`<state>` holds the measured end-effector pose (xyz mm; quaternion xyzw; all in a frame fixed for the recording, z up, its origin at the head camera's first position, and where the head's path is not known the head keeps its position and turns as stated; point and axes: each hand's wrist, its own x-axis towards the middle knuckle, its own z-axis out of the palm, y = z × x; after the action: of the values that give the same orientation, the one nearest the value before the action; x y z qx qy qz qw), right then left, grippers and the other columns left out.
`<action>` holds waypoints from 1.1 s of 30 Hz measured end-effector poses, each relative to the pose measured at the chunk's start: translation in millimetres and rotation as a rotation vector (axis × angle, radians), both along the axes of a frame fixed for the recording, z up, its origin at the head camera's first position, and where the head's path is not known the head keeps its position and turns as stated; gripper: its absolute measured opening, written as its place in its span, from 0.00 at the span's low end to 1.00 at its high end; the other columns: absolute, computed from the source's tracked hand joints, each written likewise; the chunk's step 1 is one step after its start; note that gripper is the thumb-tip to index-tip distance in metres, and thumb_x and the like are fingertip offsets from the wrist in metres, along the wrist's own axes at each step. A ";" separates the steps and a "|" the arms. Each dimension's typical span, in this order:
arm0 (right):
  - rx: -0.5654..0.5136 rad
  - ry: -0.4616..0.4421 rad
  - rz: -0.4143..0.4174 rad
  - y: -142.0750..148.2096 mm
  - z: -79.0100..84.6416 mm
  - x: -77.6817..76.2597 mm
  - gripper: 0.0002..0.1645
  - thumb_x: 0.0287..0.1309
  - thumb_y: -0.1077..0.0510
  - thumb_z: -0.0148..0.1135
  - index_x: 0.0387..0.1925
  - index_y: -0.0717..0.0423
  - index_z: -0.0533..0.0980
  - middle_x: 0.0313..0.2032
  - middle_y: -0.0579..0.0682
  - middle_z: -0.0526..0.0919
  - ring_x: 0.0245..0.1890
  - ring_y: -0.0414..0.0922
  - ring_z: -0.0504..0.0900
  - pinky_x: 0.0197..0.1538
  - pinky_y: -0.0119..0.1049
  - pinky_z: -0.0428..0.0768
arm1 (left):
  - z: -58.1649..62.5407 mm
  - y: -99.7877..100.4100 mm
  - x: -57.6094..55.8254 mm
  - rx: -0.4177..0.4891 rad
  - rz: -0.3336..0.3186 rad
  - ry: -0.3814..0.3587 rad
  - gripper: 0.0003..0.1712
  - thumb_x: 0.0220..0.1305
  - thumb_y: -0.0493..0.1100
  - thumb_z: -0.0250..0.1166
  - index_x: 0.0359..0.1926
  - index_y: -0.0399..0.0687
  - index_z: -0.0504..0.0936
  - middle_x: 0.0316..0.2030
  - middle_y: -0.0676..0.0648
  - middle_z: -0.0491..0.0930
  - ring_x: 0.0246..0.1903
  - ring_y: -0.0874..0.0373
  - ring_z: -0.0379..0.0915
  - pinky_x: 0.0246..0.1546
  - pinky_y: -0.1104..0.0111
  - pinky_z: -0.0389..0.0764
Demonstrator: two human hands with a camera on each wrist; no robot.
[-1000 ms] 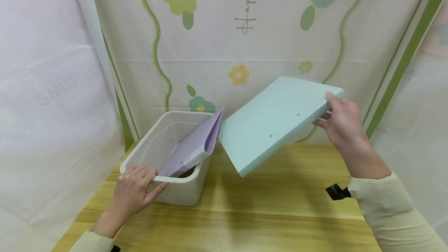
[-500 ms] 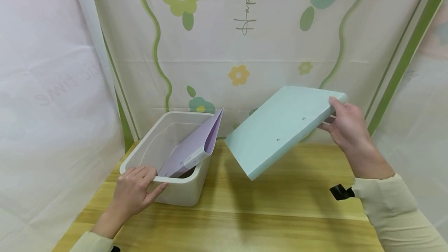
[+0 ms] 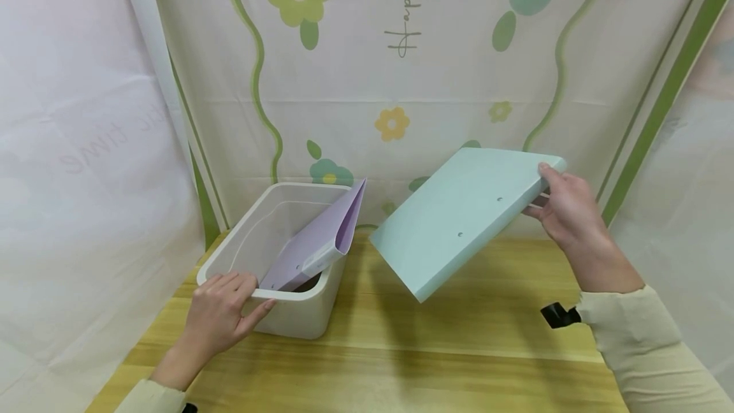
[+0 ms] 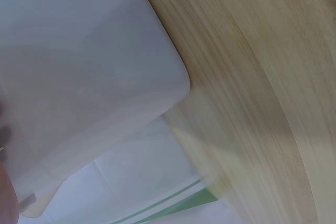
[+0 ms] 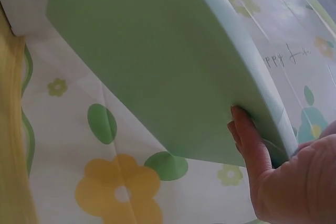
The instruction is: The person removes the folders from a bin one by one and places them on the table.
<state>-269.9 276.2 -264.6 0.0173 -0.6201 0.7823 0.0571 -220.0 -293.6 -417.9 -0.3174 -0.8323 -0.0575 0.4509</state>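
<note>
In the head view my right hand (image 3: 573,212) holds a mint-green ring binder (image 3: 464,206) by the far end of its spine. Its thumb lies on the cover, and in the right wrist view the fingers (image 5: 252,142) press the underside. The binder hangs tilted above the table, apart from the bin. My left hand (image 3: 220,311) grips the near rim of a white plastic bin (image 3: 295,314), fingers over the edge and thumb outside. A purple binder (image 3: 315,241) leans inside the bin, its upper end sticking out past the right rim. The left wrist view shows mostly the bin's outer wall (image 4: 94,66).
The bin stands at the left of a wood-grain table (image 3: 413,362). A white cloth (image 3: 470,69) printed with flowers hangs behind the table, and more white cloth (image 3: 74,209) hangs along the left side. A dark item low in the bin is mostly hidden.
The mint-green binder in my right hand has moved down and slightly right, away from the bin. My left hand, the bin and the purple binder have stayed in place.
</note>
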 end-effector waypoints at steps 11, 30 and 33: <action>0.026 -0.055 0.012 -3.6 -5.1 -0.4 0.41 0.74 0.40 0.53 0.74 0.61 0.55 0.62 0.47 0.66 0.60 0.45 0.75 0.47 0.39 0.84 | 0.0 0.5 0.2 -0.007 0.012 -0.019 0.33 0.74 0.72 0.45 0.25 0.51 0.63 0.20 0.57 0.62 0.18 0.60 0.66 0.25 0.55 0.78; 0.036 -0.102 0.038 -19.9 -19.4 -13.9 0.40 0.78 0.43 0.48 0.74 0.68 0.53 0.59 0.47 0.66 0.57 0.44 0.72 0.52 0.34 0.82 | 1.7 0.9 0.9 -0.011 0.009 -0.015 0.33 0.75 0.72 0.44 0.25 0.51 0.63 0.20 0.58 0.60 0.18 0.60 0.65 0.24 0.55 0.78; 0.055 -0.110 0.032 -22.8 -21.5 -16.4 0.41 0.78 0.43 0.48 0.75 0.68 0.52 0.58 0.47 0.67 0.57 0.43 0.73 0.53 0.33 0.81 | 1.6 0.8 1.4 -0.010 0.012 -0.017 0.33 0.75 0.72 0.44 0.25 0.51 0.63 0.20 0.57 0.61 0.18 0.59 0.67 0.25 0.55 0.78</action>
<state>-286.2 253.4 -286.1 -0.0140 -0.6432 0.7655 0.0099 -218.7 -292.9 -416.3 -0.3142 -0.8383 -0.0533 0.4423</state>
